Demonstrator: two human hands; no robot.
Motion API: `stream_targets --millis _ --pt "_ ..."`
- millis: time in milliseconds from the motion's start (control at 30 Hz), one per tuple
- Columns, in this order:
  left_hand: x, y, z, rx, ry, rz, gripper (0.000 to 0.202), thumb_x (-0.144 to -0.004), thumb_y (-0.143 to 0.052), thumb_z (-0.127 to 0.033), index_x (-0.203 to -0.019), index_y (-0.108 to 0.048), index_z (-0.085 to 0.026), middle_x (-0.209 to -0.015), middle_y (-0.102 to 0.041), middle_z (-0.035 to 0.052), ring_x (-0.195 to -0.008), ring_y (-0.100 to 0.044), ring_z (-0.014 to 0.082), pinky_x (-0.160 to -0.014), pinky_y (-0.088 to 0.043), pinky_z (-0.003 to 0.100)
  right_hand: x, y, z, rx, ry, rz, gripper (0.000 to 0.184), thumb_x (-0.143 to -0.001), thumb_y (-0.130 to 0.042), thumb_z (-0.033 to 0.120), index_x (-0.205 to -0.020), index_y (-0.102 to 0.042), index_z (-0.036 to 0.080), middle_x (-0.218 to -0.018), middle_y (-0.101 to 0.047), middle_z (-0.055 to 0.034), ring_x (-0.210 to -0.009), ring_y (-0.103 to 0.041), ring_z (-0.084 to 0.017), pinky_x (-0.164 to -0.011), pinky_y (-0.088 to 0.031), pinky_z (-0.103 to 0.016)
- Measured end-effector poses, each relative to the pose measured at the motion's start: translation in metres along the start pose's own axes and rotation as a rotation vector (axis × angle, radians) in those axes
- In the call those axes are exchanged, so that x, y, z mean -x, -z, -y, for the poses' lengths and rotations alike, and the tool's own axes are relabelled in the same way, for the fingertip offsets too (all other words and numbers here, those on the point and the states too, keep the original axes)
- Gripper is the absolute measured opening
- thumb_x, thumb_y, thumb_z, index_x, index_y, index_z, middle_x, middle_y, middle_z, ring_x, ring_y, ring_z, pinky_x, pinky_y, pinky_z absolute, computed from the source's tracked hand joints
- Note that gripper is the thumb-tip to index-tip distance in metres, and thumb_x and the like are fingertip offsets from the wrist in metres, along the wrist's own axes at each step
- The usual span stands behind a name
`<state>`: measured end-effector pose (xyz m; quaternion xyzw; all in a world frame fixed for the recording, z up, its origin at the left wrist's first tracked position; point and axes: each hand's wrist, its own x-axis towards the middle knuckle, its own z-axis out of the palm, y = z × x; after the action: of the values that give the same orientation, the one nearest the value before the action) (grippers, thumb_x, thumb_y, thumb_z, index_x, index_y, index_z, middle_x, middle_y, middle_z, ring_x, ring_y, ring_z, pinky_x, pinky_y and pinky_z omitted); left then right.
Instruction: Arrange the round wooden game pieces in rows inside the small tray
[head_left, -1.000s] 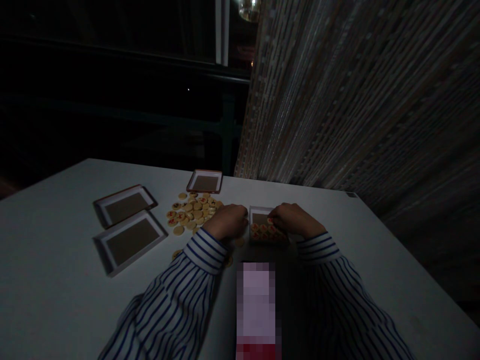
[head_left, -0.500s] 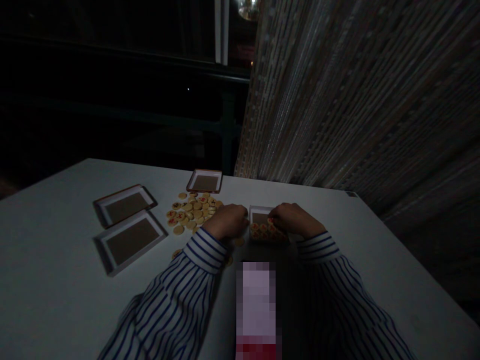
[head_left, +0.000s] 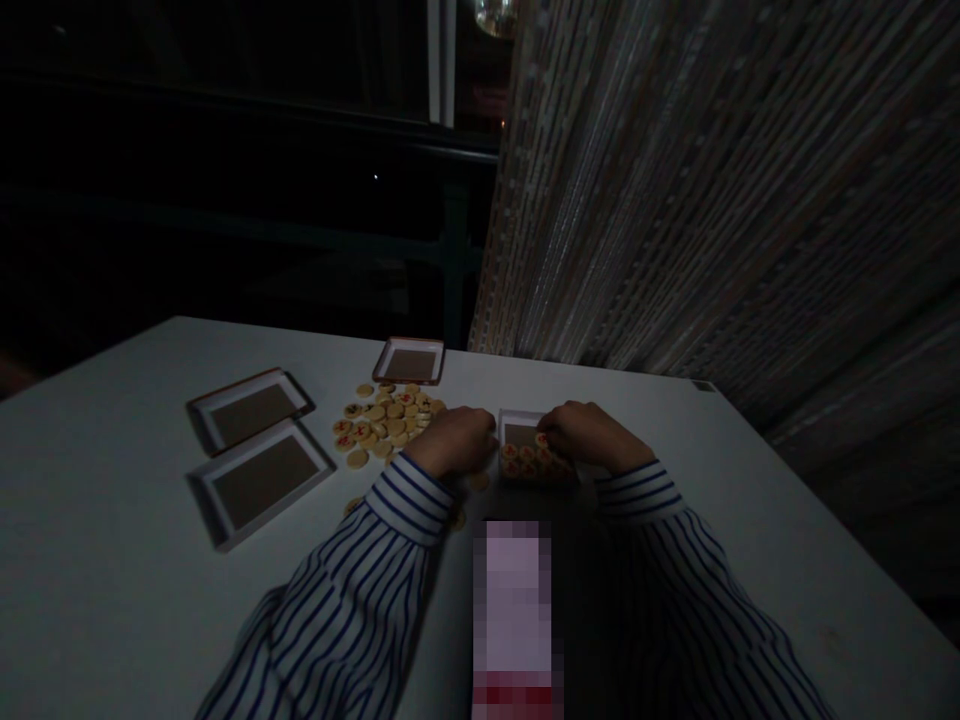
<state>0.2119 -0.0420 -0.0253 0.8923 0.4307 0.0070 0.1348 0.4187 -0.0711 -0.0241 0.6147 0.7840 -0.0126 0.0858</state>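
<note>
A small open box with pale walls stands between my hands, and rows of round xiangqi pieces with red characters lie in its near part. Over its right side, my right hand is closed in a pinch at a red-marked xiangqi piece. My left hand is curled shut by the box's left wall; its fingertips are partly hidden, so what they hold cannot be made out. To the left of that hand spreads a loose heap of xiangqi pieces, marked red or black or showing blank faces.
Two shallow trays, an upper tray and a lower tray, lie at the left on the white table. Another tray sits behind the heap. A pixelated upright object is in front of me. A string curtain hangs beyond the table.
Almost nothing differs. My right hand has shifted very slightly over the box, still at the same red-marked piece. My left hand stays by the box's left wall.
</note>
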Motion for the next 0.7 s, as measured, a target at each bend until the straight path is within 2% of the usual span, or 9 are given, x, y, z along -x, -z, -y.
stream_targets --millis 167,367,533,700 --pt "-0.001 0.000 0.000 0.001 -0.005 0.005 0.034 -0.083 -0.044 -0.031 -0.107 -0.063 -0.018 -0.106 -0.067 0.0136 -0.098 -0.062 0.0259 -0.080 -0.047 0.034 0.003 0.005 -0.006 -0.017 0.004 -0.015 0.029 -0.081 -0.046 0.022 -0.097 -0.069 0.023 -0.097 -0.070 -0.0070 -0.091 -0.062 -0.021 -0.072 -0.041 -0.029" --pt "0.001 0.002 0.000 -0.019 0.006 0.033 0.033 -0.084 -0.043 -0.032 -0.106 -0.064 -0.017 -0.105 -0.067 0.0139 -0.096 -0.063 0.0253 -0.078 -0.047 0.033 0.004 0.005 -0.011 -0.024 0.005 -0.035 0.030 -0.080 -0.048 0.020 -0.102 -0.068 0.023 -0.102 -0.069 -0.0069 -0.096 -0.060 -0.021 -0.079 -0.040 -0.029" --pt "0.000 0.002 0.000 -0.012 0.001 0.024 0.034 -0.083 -0.045 -0.031 -0.110 -0.062 -0.018 -0.108 -0.066 0.0130 -0.100 -0.062 0.0249 -0.082 -0.047 0.033 0.004 0.007 -0.007 -0.021 -0.007 0.000 0.030 -0.081 -0.046 0.021 -0.100 -0.069 0.023 -0.100 -0.069 -0.0072 -0.094 -0.061 -0.021 -0.074 -0.041 -0.029" --pt "0.001 0.002 0.000 -0.004 0.004 0.030 0.033 -0.084 -0.044 -0.032 -0.107 -0.063 -0.019 -0.107 -0.067 0.0131 -0.099 -0.062 0.0256 -0.082 -0.047 0.034 0.004 0.009 0.000 -0.012 0.006 0.020 0.032 -0.081 -0.045 0.021 -0.101 -0.069 0.022 -0.100 -0.069 -0.0083 -0.092 -0.062 -0.021 -0.075 -0.042 -0.029"
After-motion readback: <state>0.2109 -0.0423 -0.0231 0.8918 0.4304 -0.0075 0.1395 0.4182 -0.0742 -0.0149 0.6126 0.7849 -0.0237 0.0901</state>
